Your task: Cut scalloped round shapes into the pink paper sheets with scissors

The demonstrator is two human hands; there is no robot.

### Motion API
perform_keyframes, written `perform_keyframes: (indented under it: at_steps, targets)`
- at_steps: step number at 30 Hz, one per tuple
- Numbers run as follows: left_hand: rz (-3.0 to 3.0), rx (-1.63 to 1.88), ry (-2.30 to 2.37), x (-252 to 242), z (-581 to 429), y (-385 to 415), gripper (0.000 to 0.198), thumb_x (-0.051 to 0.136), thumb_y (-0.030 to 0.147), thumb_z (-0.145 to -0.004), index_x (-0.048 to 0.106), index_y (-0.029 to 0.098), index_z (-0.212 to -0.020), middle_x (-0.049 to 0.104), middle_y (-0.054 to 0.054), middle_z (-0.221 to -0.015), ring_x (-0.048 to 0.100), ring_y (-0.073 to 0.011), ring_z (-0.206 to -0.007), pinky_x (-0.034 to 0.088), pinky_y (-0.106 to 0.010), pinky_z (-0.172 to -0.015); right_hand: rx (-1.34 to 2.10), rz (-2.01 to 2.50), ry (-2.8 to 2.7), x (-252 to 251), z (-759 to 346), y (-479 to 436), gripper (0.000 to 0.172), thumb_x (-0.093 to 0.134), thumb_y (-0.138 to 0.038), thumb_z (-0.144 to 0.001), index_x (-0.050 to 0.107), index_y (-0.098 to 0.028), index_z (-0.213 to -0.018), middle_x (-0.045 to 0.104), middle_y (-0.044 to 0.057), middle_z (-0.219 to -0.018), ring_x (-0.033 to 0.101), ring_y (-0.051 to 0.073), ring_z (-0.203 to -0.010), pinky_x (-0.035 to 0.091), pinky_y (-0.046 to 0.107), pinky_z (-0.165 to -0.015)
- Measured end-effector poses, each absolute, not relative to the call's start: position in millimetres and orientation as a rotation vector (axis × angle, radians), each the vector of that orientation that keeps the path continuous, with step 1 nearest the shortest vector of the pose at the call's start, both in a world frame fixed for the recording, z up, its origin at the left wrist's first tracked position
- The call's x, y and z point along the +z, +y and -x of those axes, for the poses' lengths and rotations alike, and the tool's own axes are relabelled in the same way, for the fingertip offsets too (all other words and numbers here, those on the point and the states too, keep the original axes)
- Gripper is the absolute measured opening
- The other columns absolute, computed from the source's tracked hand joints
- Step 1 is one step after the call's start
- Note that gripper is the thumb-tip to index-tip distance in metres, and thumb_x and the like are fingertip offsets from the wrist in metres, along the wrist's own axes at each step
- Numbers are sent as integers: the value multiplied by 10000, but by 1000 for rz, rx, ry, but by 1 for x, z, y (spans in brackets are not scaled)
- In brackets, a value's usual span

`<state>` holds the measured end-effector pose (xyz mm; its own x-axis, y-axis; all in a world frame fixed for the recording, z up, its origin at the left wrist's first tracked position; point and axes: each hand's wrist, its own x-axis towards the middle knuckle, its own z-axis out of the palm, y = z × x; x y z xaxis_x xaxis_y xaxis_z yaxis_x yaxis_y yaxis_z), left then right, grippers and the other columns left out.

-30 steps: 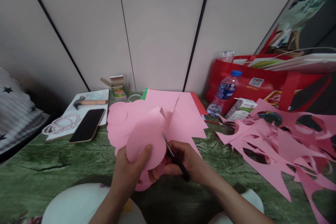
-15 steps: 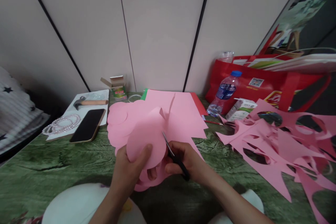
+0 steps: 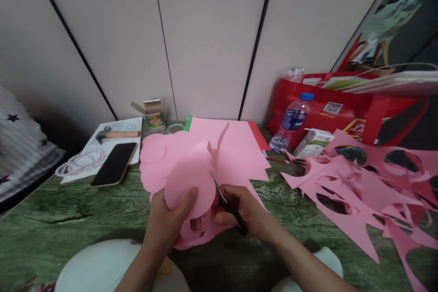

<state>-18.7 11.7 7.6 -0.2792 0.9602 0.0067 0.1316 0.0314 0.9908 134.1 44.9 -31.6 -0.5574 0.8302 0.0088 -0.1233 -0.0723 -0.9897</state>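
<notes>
My left hand [image 3: 176, 212] pinches a piece of pink paper [image 3: 187, 178], thumb on top and fingers underneath. The piece has a rounded, partly cut edge, and a narrow strip curls up at its far side. In my right hand [image 3: 236, 207] are black-handled scissors [image 3: 233, 214], their blades at the right edge of the rounded paper. How far the blades are apart is hard to make out. Beyond and beneath lie pink paper circles [image 3: 153, 148] and larger pink sheets [image 3: 241, 150] with jagged edges.
At left lie a black phone [image 3: 115, 164], a hammer [image 3: 119, 134] and a string of beads [image 3: 82, 162]. A small open box [image 3: 155, 118] stands near the wall. Pink paper scraps [image 3: 362, 187] spread at right, before a bottle [image 3: 290, 121], a white carton [image 3: 313, 143] and a red bag [image 3: 356, 109].
The curled strip at the far side of the paper stands slightly differently. Both hands keep nearly the same place, the scissors still at the paper's right edge.
</notes>
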Motion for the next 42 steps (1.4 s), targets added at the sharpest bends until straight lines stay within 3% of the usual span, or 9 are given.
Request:
perform_keyframes:
  at_steps: [10,42]
  targets:
    - [-1221,1308,1474,-1,24,14,388,583,390,-712,525,183,-389,530,-6,-314,461,-120,-294,390,-223,-356,1712,782,-1525,-36,-135,46,392,748,-458,-601,507,-158,-676,415,-56,-559,315,72,-506,243,207,-452]
    - [-1246,1313,1411,-8,32,18,368,605,338,-734,537,158,-419,555,-11,-348,503,-125,-333,404,-221,-380,1728,862,-1511,-36,-135,44,320,744,-373,-613,518,-148,-642,522,-28,-509,446,79,-445,366,198,-416]
